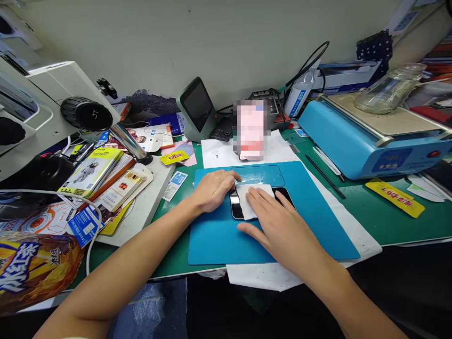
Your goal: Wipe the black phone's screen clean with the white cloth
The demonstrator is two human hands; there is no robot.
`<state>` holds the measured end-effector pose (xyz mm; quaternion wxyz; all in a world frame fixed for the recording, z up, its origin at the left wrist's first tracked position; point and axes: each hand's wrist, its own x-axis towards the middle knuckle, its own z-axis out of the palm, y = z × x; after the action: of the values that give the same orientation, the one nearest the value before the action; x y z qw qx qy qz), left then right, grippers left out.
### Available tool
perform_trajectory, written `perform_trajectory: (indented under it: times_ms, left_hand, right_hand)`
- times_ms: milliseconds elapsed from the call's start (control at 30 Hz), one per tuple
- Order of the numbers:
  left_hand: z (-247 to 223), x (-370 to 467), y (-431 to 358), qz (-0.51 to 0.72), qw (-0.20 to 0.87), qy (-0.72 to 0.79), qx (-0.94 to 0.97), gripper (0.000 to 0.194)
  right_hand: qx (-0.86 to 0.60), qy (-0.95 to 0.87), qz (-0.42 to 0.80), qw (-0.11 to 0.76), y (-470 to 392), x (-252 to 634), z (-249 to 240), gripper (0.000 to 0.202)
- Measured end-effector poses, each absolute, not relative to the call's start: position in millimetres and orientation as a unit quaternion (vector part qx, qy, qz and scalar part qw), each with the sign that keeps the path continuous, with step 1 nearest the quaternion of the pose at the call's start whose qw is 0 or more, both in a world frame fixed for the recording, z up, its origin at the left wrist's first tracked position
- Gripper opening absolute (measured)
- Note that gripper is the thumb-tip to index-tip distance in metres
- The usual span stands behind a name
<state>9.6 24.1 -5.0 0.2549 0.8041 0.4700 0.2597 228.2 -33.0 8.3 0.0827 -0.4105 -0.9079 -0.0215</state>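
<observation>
A phone (236, 210) lies flat, screen up, on a blue mat (226, 242). Across its middle is a white wipe (243, 193), which my right hand (273, 214) presses down with the fingers stretched out and spread. My left hand (216, 190) rests on the mat at the phone's left end, its fingers bent near the upper left corner. Whether those fingers grip the phone's edge is hard to make out. Just beyond the phone lies a clear glass sheet (259, 174) with a dark outline.
A microscope (88, 114) and boxes (93, 169) crowd the left, with a drink bottle (38, 268) at the front. Behind the mat stand a blurred upright phone (251, 132) and a small display (198, 106). A blue heating machine (353, 136) bearing a glass jar (388, 92) occupies the right.
</observation>
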Motion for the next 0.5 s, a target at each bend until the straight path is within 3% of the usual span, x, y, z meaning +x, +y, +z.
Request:
perform_trajectory:
  times_ms: [333, 500]
  left_hand:
    - [-0.6, 10.6, 24.4, 0.254, 0.254, 0.472, 0.805, 0.057]
    - [-1.9, 11.5, 23.8, 0.273, 0.229, 0.488, 0.796, 0.057]
  right_hand:
    - [-0.386, -0.909, -0.087, 0.131, -68.6, 234.5, -2.1, 0.061]
    - [-0.392, -0.913, -0.039, 0.104, -46.5, 217.0, 3.5, 0.062]
